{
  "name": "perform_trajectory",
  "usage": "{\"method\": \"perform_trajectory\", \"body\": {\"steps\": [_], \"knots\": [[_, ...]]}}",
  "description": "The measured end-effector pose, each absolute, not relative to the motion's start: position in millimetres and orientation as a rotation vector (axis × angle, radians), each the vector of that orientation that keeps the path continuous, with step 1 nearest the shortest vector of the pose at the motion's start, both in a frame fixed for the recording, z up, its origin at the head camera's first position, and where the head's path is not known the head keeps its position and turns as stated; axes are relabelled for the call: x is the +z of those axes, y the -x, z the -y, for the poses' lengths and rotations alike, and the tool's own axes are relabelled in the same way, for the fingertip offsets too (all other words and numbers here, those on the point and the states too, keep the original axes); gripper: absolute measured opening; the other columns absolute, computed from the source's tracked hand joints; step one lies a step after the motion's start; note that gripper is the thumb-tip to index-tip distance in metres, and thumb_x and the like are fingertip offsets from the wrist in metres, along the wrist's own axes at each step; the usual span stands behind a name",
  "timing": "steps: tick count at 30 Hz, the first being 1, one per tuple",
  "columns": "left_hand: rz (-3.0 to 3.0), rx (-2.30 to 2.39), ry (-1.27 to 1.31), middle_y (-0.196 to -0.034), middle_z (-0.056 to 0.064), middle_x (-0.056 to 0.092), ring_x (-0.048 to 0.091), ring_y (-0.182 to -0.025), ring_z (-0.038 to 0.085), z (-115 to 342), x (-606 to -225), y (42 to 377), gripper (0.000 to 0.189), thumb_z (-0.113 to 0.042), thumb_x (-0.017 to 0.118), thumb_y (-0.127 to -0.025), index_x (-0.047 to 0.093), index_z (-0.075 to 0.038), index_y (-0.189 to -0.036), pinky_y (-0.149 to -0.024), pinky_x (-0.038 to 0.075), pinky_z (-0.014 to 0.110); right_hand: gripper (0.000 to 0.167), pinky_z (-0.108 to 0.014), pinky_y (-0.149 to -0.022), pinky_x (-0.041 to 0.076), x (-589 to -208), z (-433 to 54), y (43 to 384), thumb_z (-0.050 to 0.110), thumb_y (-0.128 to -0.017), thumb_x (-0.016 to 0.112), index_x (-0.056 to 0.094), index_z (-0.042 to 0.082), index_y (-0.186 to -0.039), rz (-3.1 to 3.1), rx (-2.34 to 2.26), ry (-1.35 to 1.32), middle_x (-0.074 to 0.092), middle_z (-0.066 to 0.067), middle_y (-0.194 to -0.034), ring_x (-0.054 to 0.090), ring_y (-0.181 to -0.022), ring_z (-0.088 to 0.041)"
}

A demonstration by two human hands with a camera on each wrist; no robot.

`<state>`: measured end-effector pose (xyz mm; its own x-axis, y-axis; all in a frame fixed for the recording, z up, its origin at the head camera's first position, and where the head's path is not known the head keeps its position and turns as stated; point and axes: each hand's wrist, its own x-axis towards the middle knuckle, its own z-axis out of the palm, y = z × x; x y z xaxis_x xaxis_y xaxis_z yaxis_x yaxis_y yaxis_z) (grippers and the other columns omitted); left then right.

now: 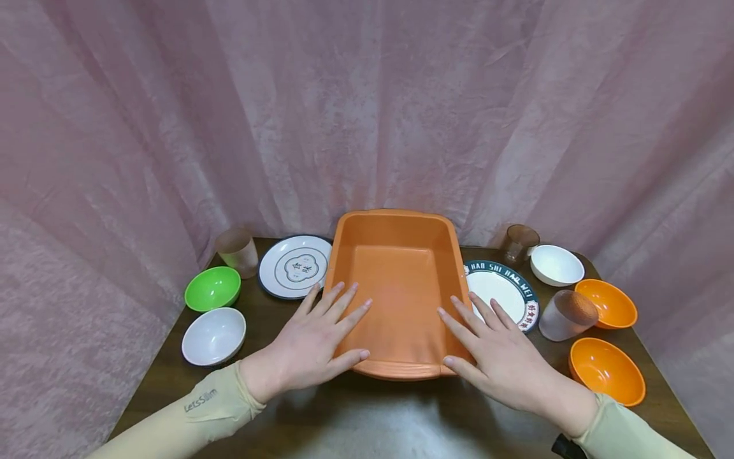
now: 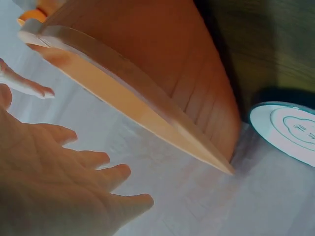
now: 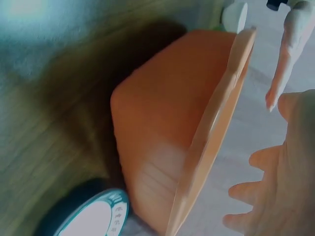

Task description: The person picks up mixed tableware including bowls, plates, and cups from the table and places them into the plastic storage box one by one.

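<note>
An orange rectangular plastic basin (image 1: 395, 287) stands in the middle of the dark wooden table, with nothing inside it. Over its left near side hovers my left hand (image 1: 318, 338), palm down and fingers spread. My right hand (image 1: 499, 354) is held the same way above the right near corner. Both wrist views show a gap between the fingers and the basin's rim (image 2: 142, 93). Left of the basin lies a white plate with a dark rim (image 1: 295, 268); a white plate with a green lettered rim (image 1: 501, 290) lies to its right, partly covered by the right hand.
On the left are a green bowl (image 1: 213, 289), a white bowl (image 1: 214, 336) and a frosted cup (image 1: 237, 252). The right side has a brown cup (image 1: 520, 242), another white bowl (image 1: 556, 264), a frosted cup (image 1: 568, 315) and two orange bowls (image 1: 608, 371). A pink curtain (image 1: 367, 115) hangs behind.
</note>
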<state>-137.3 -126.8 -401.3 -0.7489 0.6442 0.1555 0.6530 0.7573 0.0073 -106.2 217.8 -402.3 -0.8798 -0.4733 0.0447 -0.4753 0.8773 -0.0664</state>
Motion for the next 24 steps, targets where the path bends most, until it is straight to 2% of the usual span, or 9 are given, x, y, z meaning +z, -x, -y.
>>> {"method": "perform_trajectory", "body": {"steps": [6, 12, 18, 21, 24], "knots": [[2.867, -0.154, 0.996, -0.17, 0.006, 0.021, 0.02, -0.157, 0.03, 130.3, -399.7, 140.7, 0.076, -0.072, 0.033, -0.099, 0.03, -0.027, -0.161, -0.126, 0.011, 0.06, 0.071, -0.06, -0.124, 0.015, -399.1, -204.8, 107.6, 0.067, -0.099, 0.044, 0.03, 0.033, -0.16, 2.944, 0.121, -0.839, 0.028, -0.003, -0.168, 0.02, -0.156, -0.037], [2.99, -0.407, 0.787, -0.17, 0.008, 0.018, 0.016, -0.158, 0.033, 153.5, -400.7, 156.5, 0.074, -0.067, 0.032, -0.102, 0.03, -0.021, -0.161, -0.125, 0.01, 0.063, 0.071, -0.06, -0.125, 0.014, -394.5, -187.8, 123.7, 0.068, -0.1, 0.039, 0.028, 0.032, -0.161, 2.911, 0.108, -0.913, 0.027, -0.004, -0.168, 0.018, -0.157, -0.035], [3.093, -0.924, 0.491, -0.168, 0.021, 0.017, 0.013, -0.155, 0.046, 180.7, -403.6, 172.6, 0.069, -0.055, 0.036, -0.107, 0.029, -0.013, -0.161, -0.122, 0.014, 0.068, 0.071, -0.06, -0.125, 0.015, -387.6, -166.3, 142.4, 0.068, -0.101, 0.036, 0.025, 0.031, -0.161, 2.901, 0.141, -0.985, 0.028, -0.008, -0.168, 0.015, -0.157, -0.037], [3.109, -1.227, 0.295, -0.168, 0.024, 0.013, 0.01, -0.155, 0.045, 191.0, -403.8, 181.9, 0.07, -0.051, 0.035, -0.108, 0.023, -0.007, -0.161, -0.123, 0.014, 0.064, 0.072, -0.059, -0.126, 0.013, -382.4, -154.2, 151.0, 0.069, -0.101, 0.033, 0.022, 0.031, -0.162, 2.924, 0.156, -1.017, 0.024, -0.008, -0.169, 0.012, -0.158, -0.036], [3.101, -1.491, 0.025, -0.17, 0.021, 0.01, 0.008, -0.157, 0.04, 198.3, -403.5, 192.3, 0.073, -0.049, 0.034, -0.108, 0.015, -0.005, -0.162, -0.126, 0.012, 0.06, 0.073, -0.059, -0.126, 0.012, -377.7, -141.3, 158.0, 0.069, -0.102, 0.03, 0.021, 0.03, -0.163, 2.947, 0.161, -1.051, 0.021, -0.008, -0.17, 0.009, -0.159, -0.035]]}}
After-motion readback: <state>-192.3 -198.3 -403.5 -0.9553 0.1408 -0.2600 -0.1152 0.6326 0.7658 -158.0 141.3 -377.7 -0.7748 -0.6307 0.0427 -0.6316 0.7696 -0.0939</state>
